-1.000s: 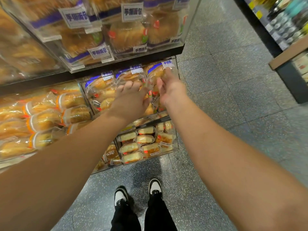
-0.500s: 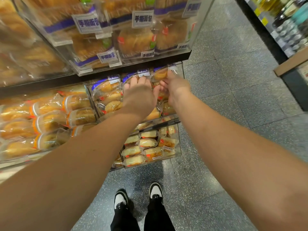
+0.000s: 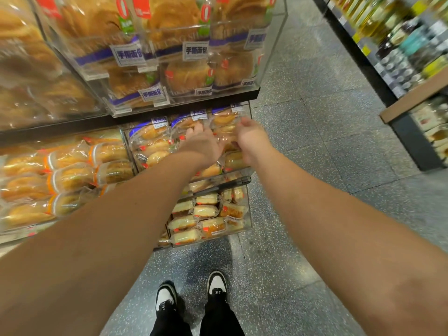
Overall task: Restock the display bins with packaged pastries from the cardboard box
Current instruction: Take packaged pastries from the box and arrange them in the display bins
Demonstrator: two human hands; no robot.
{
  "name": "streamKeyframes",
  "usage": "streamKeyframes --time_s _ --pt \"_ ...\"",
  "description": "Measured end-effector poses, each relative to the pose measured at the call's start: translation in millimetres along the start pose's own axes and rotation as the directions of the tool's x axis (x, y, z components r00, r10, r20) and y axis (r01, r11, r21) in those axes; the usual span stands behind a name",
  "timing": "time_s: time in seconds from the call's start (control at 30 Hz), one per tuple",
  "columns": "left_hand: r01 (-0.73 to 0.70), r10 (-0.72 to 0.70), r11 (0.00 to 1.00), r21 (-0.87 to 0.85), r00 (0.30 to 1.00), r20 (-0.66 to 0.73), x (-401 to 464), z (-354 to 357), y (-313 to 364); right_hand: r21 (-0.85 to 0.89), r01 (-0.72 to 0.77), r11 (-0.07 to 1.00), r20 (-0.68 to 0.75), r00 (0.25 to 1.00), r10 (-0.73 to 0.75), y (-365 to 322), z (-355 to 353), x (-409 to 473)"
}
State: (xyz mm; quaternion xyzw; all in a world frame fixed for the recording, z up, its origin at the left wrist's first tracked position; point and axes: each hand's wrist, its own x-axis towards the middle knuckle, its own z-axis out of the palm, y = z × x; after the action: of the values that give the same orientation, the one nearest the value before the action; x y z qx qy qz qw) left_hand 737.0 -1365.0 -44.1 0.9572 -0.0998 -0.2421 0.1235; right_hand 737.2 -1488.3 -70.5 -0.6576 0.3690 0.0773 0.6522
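Note:
Both my hands reach into the clear middle display bin (image 3: 245, 177), which holds packaged pastries (image 3: 150, 141) in clear wrap with blue labels. My left hand (image 3: 202, 143) lies on top of the packs with its fingers stretched forward. My right hand (image 3: 252, 139) is beside it at the bin's right end, fingers bent down onto a clear-wrapped pack; its fingertips are hidden, so the grip is unclear. The cardboard box is not in view.
Above are bins of large bagged bread (image 3: 169, 44). To the left lie orange-banded buns (image 3: 72, 175); below, a bin of small wrapped cakes (image 3: 206, 214). My feet (image 3: 191, 297) stand on the grey speckled floor. A shelf of bottles (image 3: 400, 44) lines the aisle's right side.
Both hands have pushed further into the middle bin and drawn closer together. The view has tilted up, showing more of the upper bread bins.

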Motion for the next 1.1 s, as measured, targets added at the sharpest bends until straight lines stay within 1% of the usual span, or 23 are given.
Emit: streamKeyframes --time_s 0.07,0.13,0.23,0.3,0.4,0.53,0.63,0.73,0.8,0.93,1.03,1.1 --pt "0.018 -0.020 0.999 0.026 0.997 0.081 -2 -9 -3 -0.064 0.005 0.998 0.045 0.999 -0.002 1 -9 -8" --pt "0.008 -0.009 1.000 0.010 0.995 0.097 -12 -21 -7 -0.154 0.035 0.987 0.061 0.998 -0.025 -2 -21 -23" --pt "0.001 0.002 0.999 -0.044 0.997 0.073 -34 -42 -17 -0.328 0.101 0.939 0.084 0.993 -0.077 -14 -33 -47" --pt "-0.006 0.011 0.997 -0.080 0.998 0.061 -53 -55 -27 -0.421 0.134 0.897 0.124 0.988 -0.089 -23 -37 -69" --pt "-0.008 0.009 0.990 -0.138 1.000 0.004 -88 -76 -39 -0.496 0.188 0.848 0.165 0.979 -0.121 -37 -40 -104" --pt "0.060 -0.069 0.975 -0.214 0.997 -0.035 -148 -98 -62 -0.577 0.297 0.761 0.270 0.948 -0.166 -57 -28 -159" --pt "0.076 -0.106 0.937 -0.341 0.992 -0.068 -196 -106 -87 -0.621 0.378 0.687 0.379 0.912 -0.159 -68 -8 -207" --pt "0.096 -0.145 0.911 -0.402 0.985 -0.094 -246 -110 -112 -0.637 0.455 0.622 0.472 0.868 -0.153 -70 16 -252" --pt "0.126 -0.193 0.892 -0.434 0.975 -0.114 -280 -108 -137 -0.642 0.525 0.559 0.546 0.825 -0.146 -66 36 -279" --pt "0.201 -0.341 0.798 -0.568 0.928 -0.150 -354 -98 -204 -0.658 0.626 0.418 0.634 0.761 -0.139 -44 91 -329" --pt "0.273 -0.436 0.783 -0.559 0.882 -0.179 -420 -87 -263 -0.640 0.695 0.328 0.702 0.702 -0.118 -18 144 -381" --pt "0.319 -0.494 0.768 -0.555 0.847 -0.197 -468 -78 -304 -0.606 0.739 0.294 0.751 0.654 -0.096 2 181 -419"
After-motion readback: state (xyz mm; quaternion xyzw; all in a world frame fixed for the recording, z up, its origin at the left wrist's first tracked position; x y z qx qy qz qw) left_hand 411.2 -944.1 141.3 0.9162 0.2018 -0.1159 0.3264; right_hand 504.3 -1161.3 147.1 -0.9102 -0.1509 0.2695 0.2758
